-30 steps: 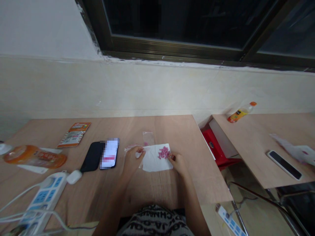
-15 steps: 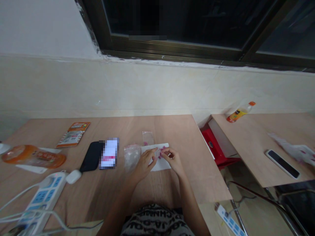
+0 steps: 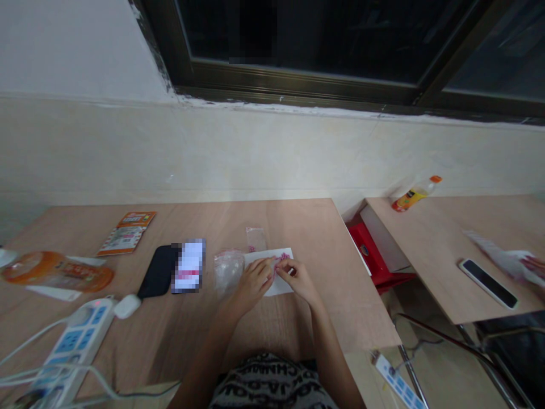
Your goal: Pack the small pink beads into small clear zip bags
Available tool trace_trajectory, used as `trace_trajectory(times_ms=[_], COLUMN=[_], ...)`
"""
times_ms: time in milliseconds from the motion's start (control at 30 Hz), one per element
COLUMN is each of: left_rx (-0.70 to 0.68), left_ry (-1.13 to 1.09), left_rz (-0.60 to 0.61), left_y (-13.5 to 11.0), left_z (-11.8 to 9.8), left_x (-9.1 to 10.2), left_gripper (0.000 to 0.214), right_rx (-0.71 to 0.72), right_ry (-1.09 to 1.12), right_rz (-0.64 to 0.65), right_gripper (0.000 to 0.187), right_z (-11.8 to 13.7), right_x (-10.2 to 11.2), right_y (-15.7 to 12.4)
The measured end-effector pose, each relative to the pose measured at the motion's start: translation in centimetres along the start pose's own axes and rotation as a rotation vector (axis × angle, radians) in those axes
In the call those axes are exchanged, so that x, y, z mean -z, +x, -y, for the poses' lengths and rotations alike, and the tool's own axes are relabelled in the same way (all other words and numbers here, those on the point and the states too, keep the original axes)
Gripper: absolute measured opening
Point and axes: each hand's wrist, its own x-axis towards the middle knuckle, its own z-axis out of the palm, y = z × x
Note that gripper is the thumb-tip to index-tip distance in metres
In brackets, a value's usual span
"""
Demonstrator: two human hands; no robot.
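Note:
My left hand (image 3: 255,279) rests over a white sheet of paper (image 3: 279,287), its fingers bent and closed; what they hold is hidden. Close on its right, my right hand (image 3: 299,278) pinches thumb and forefinger together at a cluster of small pink pieces (image 3: 283,257) on the paper. Whatever sits between those fingertips is too small to name. Left of the paper lies a clear plastic bag (image 3: 229,271). Behind the sheet is a smaller clear bag (image 3: 256,237) with a few pink bits at its bottom.
Further left are a lit phone (image 3: 189,266), a black phone-like slab (image 3: 156,271), an orange packet (image 3: 128,233), an orange bottle (image 3: 59,271) and a power strip (image 3: 80,346) with cables. Across a gap with a red box (image 3: 374,255), another table holds a juice bottle (image 3: 415,197) and a phone (image 3: 489,283).
My left fingers have shifted slightly right, nearer the right fingertips. The right hand has moved a little left and down, exposing more pink pieces above it.

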Motion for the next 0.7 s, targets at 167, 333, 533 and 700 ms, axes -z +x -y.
trace_trajectory(times_ms=[167,333,533,700], left_rx=[0.081,0.151,0.11,0.136], left_ry=[-0.166,-0.268,-0.204,-0.298], left_rz=[-0.026,0.008,0.013,-0.087], left_y=[-0.1,0.0,0.1,-0.1], left_z=[-0.4,-0.3,-0.2,-0.4], left_x=[0.1,-0.1,-1.1,-2.6], left_gripper=[0.023,0.081,0.069,0.058], right_rx=[-0.005,0.002,-0.01,0.0], right_ry=[0.001,0.007,0.029,0.153], right_rz=[-0.002,-0.006,0.032,0.251], right_gripper=[0.013,0.012,0.022,0.038], right_z=[0.7,1.0,2.2,3.5], right_x=[0.3,0.6,1.6,1.9], right_y=[0.1,-0.3,-0.2,0.1])
